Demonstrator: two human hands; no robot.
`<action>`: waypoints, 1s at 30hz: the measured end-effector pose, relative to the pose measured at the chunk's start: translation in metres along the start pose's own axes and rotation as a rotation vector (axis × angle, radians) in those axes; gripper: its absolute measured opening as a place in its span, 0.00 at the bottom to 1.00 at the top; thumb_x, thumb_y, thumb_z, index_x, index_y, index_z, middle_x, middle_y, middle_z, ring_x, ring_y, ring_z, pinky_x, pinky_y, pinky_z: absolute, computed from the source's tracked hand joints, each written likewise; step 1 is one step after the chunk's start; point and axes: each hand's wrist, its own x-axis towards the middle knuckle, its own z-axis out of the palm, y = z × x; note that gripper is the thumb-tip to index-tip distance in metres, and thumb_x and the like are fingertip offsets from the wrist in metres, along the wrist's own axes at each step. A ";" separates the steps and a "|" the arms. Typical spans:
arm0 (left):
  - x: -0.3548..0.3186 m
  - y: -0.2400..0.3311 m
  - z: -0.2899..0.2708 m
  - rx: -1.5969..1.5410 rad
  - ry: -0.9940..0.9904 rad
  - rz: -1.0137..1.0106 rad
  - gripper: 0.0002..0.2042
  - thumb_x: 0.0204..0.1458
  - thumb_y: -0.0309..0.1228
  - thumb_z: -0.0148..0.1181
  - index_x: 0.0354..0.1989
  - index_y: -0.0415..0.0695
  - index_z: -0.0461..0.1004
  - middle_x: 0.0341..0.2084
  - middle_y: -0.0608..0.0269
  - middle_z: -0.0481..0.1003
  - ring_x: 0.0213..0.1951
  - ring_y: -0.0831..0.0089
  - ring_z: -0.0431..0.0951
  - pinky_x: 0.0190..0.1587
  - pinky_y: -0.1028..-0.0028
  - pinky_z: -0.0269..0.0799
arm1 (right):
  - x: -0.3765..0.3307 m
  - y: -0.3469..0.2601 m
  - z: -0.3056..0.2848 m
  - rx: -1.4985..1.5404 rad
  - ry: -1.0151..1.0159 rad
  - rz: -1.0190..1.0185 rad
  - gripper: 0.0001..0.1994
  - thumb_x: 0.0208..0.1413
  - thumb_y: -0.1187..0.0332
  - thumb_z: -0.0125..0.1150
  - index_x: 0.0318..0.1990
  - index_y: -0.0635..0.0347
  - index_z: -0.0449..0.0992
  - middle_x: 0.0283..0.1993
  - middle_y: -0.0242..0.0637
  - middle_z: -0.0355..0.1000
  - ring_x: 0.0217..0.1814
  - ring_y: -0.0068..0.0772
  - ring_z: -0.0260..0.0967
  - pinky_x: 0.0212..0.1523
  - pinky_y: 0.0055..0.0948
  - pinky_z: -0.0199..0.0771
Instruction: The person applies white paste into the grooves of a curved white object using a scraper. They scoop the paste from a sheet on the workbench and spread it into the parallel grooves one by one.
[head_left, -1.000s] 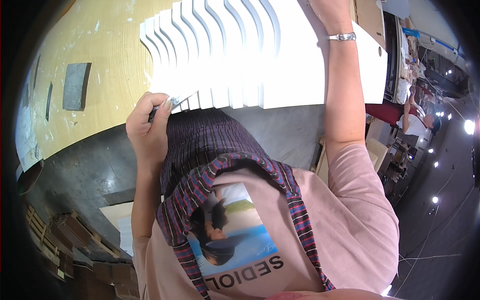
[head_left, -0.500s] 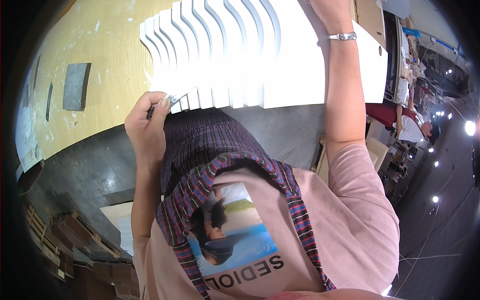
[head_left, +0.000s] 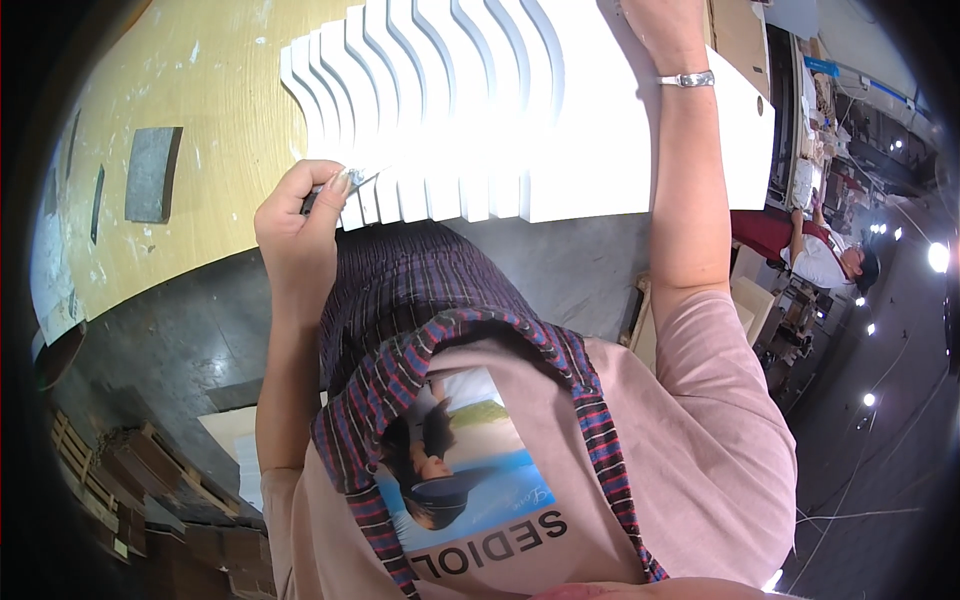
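Up close, the left hand (head_left: 298,222) pinches a small metal scraper (head_left: 352,181) against the near edge of a white slatted panel (head_left: 520,110) on the workbench (head_left: 200,110); the right hand (head_left: 660,20), its grip unclear, steadies the far side. Too steep an angle could gouge the finish.

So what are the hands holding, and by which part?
Left hand pinches a small metal tool by its near end, against the white panels. Right hand's grip is cut off.

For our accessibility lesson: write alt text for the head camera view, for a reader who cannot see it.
Seen from above, a person's left hand presses a small tool against the edge of a white panel with wavy slats on a wooden workbench. Their right hand, with a silver wristwatch on that wrist, steadies the panel's far side.
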 end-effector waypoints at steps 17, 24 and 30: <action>0.008 -0.001 0.003 -0.018 -0.035 -0.008 0.04 0.60 0.22 0.61 0.36 0.34 0.77 0.27 0.72 0.74 0.31 0.86 0.68 0.35 0.83 0.63 | 0.001 0.002 -0.001 -0.041 0.015 -0.024 0.12 0.50 0.66 0.63 0.31 0.71 0.81 0.26 0.53 0.77 0.32 0.40 0.79 0.39 0.35 0.75; 0.014 0.001 0.005 0.031 -0.024 0.012 0.04 0.61 0.23 0.60 0.36 0.33 0.77 0.27 0.70 0.75 0.32 0.84 0.69 0.37 0.82 0.65 | -0.001 0.001 -0.002 -0.011 0.016 0.006 0.12 0.50 0.66 0.63 0.30 0.70 0.81 0.25 0.51 0.77 0.31 0.38 0.78 0.39 0.34 0.75; 0.021 0.004 0.006 0.038 -0.045 0.006 0.04 0.60 0.23 0.61 0.36 0.33 0.77 0.27 0.70 0.75 0.32 0.83 0.69 0.37 0.81 0.65 | 0.001 0.001 -0.002 0.001 0.010 0.027 0.11 0.49 0.67 0.63 0.30 0.70 0.81 0.24 0.50 0.76 0.30 0.36 0.77 0.38 0.33 0.75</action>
